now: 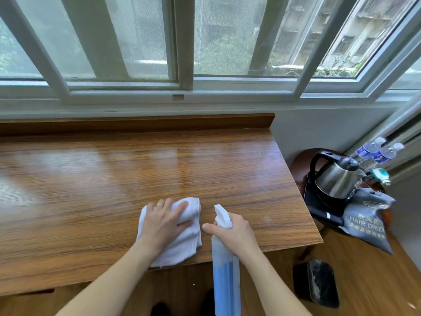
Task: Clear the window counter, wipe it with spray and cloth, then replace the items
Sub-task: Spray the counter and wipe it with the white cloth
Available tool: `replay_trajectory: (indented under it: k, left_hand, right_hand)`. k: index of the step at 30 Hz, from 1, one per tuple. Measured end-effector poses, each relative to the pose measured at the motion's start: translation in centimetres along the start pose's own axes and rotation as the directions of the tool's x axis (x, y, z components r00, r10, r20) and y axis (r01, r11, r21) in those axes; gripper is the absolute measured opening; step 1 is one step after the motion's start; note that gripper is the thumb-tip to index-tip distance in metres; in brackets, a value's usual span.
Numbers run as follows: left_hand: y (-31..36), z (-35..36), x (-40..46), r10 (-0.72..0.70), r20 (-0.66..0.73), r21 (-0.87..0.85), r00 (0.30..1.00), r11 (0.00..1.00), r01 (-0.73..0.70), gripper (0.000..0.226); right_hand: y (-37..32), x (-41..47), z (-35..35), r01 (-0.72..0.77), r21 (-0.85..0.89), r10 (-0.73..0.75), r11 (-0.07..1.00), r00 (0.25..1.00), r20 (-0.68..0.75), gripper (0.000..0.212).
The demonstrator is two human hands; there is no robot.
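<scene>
The wooden window counter stretches under the window with nothing on it but a white cloth near its front edge. My left hand lies flat on the cloth, fingers curled over its folded end. My right hand grips the neck of a spray bottle with a white nozzle that points toward the window; its pale blue body hangs below the counter's front edge. A few spray droplets show on the wood at the right.
Right of the counter, a round dark stool carries a steel kettle, two water bottles and a grey hair-dryer bag. A black bin stands on the wooden floor below. The window frame runs behind the counter.
</scene>
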State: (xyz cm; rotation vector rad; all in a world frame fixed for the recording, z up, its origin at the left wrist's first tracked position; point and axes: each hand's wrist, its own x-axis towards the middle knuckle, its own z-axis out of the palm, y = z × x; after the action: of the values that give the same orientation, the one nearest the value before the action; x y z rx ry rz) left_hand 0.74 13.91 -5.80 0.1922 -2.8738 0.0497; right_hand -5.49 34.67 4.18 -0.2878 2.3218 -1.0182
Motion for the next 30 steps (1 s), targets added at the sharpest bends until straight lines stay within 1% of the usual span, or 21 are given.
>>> replay_trajectory:
  k: [4,8,13,16,20,24,27,30]
  left_hand:
    - [-0.4,0.5,3.5,-0.012,0.043,0.010,0.999,1.000,0.011,0.051]
    - [-0.1,0.9,4.1,-0.049,0.047,-0.020,0.998,0.999,0.050,0.053]
    - [-0.5,1.5,5.2,-0.108,0.053,-0.018,0.993,0.994,0.109,0.055]
    - [-0.4,1.6,5.3,-0.114,0.065,-0.009,0.991,0.993,0.115,0.057]
    - [1.2,0.7,3.6,-0.090,0.053,-0.033,0.995,0.995,0.091,0.057]
    - [4.0,-0.5,-0.2,-0.078,0.100,-0.091,0.992,0.992,0.087,0.054]
    - [6.0,-0.8,-3.2,-0.064,0.147,-0.084,0.987,0.993,0.077,0.053]
    - [6.9,-0.9,-4.6,-0.074,0.131,-0.078,0.989,0.993,0.085,0.056]
  right_hand:
    - [0.0,0.0,-0.6,-0.003,0.000,0.003,1.000,1.000,-0.004,0.037]
    - [0.0,0.1,-1.2,0.011,0.002,-0.011,1.000,1.000,0.015,0.032]
    - [0.5,0.7,-1.5,0.018,0.001,-0.018,1.000,0.998,0.063,0.034]
    - [0.8,1.2,-1.7,0.014,-0.001,-0.014,1.000,0.998,0.068,0.034]
    - [0.9,1.9,-1.7,0.020,0.000,-0.020,1.000,0.997,0.077,0.032]
    - [0.9,2.4,-2.1,0.021,0.023,-0.023,1.000,0.994,0.103,0.028]
    - [1.3,2.6,-2.4,0.012,0.017,-0.014,1.000,0.994,0.109,0.033]
    - [1.9,2.6,-2.6,0.010,0.009,-0.011,1.000,0.993,0.115,0.037]
